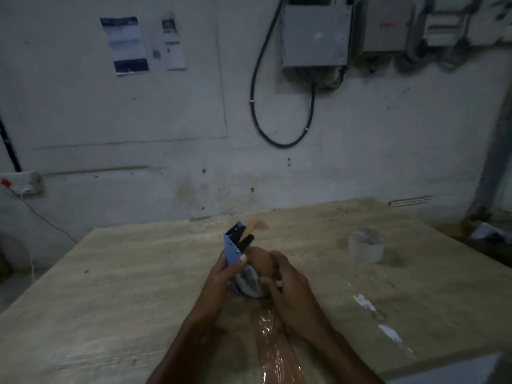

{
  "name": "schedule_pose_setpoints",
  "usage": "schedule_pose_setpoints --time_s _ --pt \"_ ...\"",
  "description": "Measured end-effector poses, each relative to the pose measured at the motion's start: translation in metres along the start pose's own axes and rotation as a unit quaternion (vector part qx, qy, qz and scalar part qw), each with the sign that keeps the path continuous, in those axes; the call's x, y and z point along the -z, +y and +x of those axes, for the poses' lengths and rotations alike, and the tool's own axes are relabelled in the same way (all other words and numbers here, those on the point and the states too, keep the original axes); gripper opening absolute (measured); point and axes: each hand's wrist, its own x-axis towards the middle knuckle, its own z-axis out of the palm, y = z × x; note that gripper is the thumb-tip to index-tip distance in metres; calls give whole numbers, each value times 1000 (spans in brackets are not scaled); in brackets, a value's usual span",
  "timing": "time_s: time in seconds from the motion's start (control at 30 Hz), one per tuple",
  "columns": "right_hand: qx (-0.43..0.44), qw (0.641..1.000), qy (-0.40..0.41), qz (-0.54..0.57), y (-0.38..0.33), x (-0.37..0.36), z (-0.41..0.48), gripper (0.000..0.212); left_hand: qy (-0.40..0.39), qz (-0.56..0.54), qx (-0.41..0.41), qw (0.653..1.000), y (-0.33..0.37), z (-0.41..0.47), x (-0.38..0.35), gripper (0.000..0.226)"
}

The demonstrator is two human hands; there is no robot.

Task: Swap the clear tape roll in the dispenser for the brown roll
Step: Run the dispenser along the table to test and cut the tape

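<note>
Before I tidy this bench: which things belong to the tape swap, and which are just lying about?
Job:
dispenser, held by left hand
brown roll, under right hand
clear roll

Lying about:
rubber band
brown tape strip stuck to table

You face a stained whitewashed wall [138, 120] in dim light. Grey electrical boxes [315, 34] hang upper right, a black cable [256, 106] looping beneath. Two paper notices [126, 44] are stuck upper left, a switch socket [23, 182] lower left. The wooden table [124, 286] spreads below.
</note>
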Motion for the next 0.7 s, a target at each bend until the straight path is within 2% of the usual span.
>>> schedule_pose_setpoints --time_s 0.07,0.13,0.2,0.27,0.33,0.43,0.57,0.63,0.7 --pt "24 1000 17 8 -1 7 6 54 -29 42 8 999 -1 0 15 42" --pt "25 998 51 27 -3 11 10 37 -66 84 5 994 0 -3 25 55" --pt "-11 995 80 58 -4 8 13 22 -23 133 2 991 0 -7 23 60" --pt "-28 989 119 82 -7 1 11 11 47 173 -16 984 2 -11 12 55" --pt "-37 985 133 104 -9 -6 3 25 87 201 -39 975 6 -13 1 47" --pt "-45 986 121 103 -12 -13 -12 40 108 276 -28 955 11 -10 -9 54" --pt "-41 992 31 116 -18 -19 -18 46 108 341 -2 934 20 -10 -20 60" --pt "-72 982 -11 172 -24 -17 -14 43 77 368 -4 927 25 -12 -22 61" --pt "-115 967 -9 227 -25 -10 -9 27 60 369 -5 928 31 -16 -16 69"
